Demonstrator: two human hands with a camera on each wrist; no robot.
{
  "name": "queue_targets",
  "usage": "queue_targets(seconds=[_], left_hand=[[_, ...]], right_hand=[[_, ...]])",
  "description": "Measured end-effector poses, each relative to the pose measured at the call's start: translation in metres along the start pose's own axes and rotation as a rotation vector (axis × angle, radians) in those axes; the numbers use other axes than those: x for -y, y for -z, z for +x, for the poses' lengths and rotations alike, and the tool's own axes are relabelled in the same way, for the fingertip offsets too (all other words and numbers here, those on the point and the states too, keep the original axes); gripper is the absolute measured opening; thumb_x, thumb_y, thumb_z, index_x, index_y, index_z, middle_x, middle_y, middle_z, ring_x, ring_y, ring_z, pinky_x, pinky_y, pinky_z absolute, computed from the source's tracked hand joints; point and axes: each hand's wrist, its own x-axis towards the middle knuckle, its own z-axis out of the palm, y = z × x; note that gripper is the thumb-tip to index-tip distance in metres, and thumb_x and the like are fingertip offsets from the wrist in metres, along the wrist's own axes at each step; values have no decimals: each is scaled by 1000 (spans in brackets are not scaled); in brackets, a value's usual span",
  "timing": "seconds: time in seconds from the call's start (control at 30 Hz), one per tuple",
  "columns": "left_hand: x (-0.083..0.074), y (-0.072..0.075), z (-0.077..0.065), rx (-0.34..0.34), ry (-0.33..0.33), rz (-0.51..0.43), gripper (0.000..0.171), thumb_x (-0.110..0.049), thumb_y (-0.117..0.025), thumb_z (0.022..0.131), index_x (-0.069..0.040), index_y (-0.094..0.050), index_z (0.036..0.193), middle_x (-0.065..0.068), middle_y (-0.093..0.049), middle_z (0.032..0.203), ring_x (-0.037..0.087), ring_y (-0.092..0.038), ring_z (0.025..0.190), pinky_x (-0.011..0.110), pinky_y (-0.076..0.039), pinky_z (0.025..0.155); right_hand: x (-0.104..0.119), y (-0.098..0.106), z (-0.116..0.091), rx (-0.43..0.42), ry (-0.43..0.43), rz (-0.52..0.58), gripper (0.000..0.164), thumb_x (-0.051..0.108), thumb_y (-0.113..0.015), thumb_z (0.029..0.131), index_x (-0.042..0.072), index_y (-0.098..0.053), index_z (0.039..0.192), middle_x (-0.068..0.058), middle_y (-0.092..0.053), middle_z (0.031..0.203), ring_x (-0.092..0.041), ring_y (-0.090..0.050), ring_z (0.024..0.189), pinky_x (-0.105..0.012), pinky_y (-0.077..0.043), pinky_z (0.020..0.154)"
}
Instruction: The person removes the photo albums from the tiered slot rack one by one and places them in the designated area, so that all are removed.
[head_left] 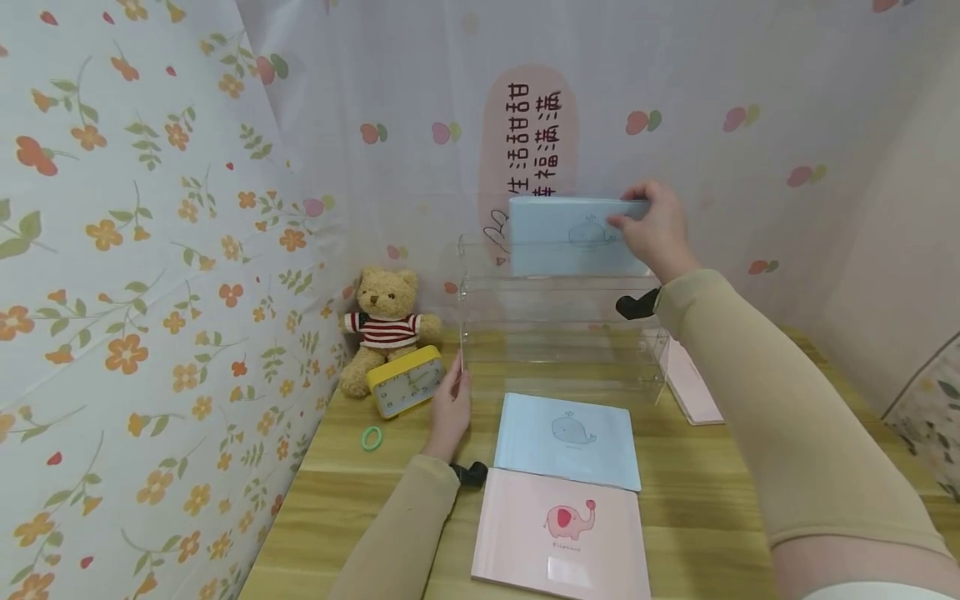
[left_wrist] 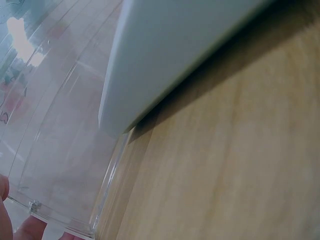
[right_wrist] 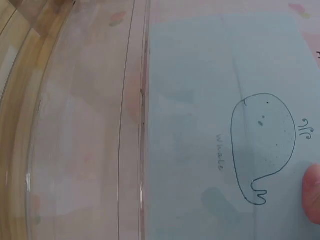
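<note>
My right hand (head_left: pixel 660 233) pinches a light blue whale notebook (head_left: pixel 555 221) by its upper right corner, thumb on the cover and fingers behind. The notebook stands upright in the top tier of a clear acrylic rack (head_left: pixel 558 342), its lower part behind the transparent front panel. In the right wrist view, the bottom edge of the notebook (right_wrist: pixel 190 120) lies right along a rail. Low on the rack's left side, my left hand (head_left: pixel 452 408) grips the edge; in the left wrist view its fingertips (left_wrist: pixel 31 229) curl around the clear panel (left_wrist: pixel 65 165).
Before the rack lie another blue whale notebook (head_left: pixel 566 442) and a pink elephant notebook (head_left: pixel 562 533). A pink notebook (head_left: pixel 693 383) is at the right. Left of the rack are a teddy bear (head_left: pixel 386 321), a yellow clock (head_left: pixel 408 383) and a green ring (head_left: pixel 371 438). A printed curtain (head_left: pixel 375 192) hangs behind.
</note>
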Motion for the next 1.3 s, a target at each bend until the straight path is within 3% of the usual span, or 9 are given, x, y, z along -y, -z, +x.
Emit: queue_targets(seconds=[0.3,0.53,0.67,0.8,0.93,1.1,1.17,1.3], left_hand=[[-22,2,-7,0,-42,-26,49,-27,-54,118,-28,-51,167,18,-57,165,42,-61,145,57,-54,119],[-12,2,-3,-11,-77,-28,49,-37,-55,117,-31,-52,166,16,-58,164,37,-63,143,49,-59,115],[-1,1,2,-2,-42,-35,49,-37,-57,117,-36,-51,165,10,-58,166,32,-62,146,48,-57,117],[-4,1,0,10,3,-53,49,-30,-57,117,-38,-51,165,8,-57,167,30,-62,147,49,-55,120],[-13,3,-4,8,9,-40,49,-31,-56,117,-36,-51,165,9,-58,166,30,-63,145,49,-55,120],[-13,5,-6,-23,-68,-13,48,-34,-56,117,-30,-54,165,14,-59,164,33,-67,138,48,-60,113],[-16,5,-8,-19,-86,-21,49,-33,-55,117,-26,-53,165,19,-59,163,39,-67,137,51,-60,112],[-20,5,-10,-17,-79,-14,49,-36,-55,117,-27,-53,165,19,-60,162,37,-69,135,50,-60,111]], right_hand=[[6,-4,-5,-89,-11,65,34,21,-77,105,4,-63,131,-15,-58,144,-30,-51,135,-47,-45,119],[13,7,-16,-260,34,173,17,19,-77,104,18,-63,113,12,-55,116,-15,-54,123,-34,-50,109],[18,13,-28,-360,113,264,20,12,-81,99,20,-63,103,20,-49,104,-2,-50,111,-22,-47,102],[18,21,-45,-411,169,300,23,7,-82,97,20,-63,101,22,-49,102,3,-48,108,-20,-46,100],[8,33,-68,-374,172,257,20,8,-82,96,17,-65,103,25,-50,102,4,-50,107,-20,-47,95],[-19,43,-98,-260,139,121,26,14,-84,97,5,-66,114,26,-51,105,3,-50,106,-18,-43,89],[-33,47,-108,-217,110,57,30,15,-84,98,2,-66,118,21,-54,109,1,-51,105,-19,-43,87],[-62,57,-124,-117,78,-41,33,15,-84,98,2,-65,121,1,-64,118,-3,-54,101,-15,-47,83]])
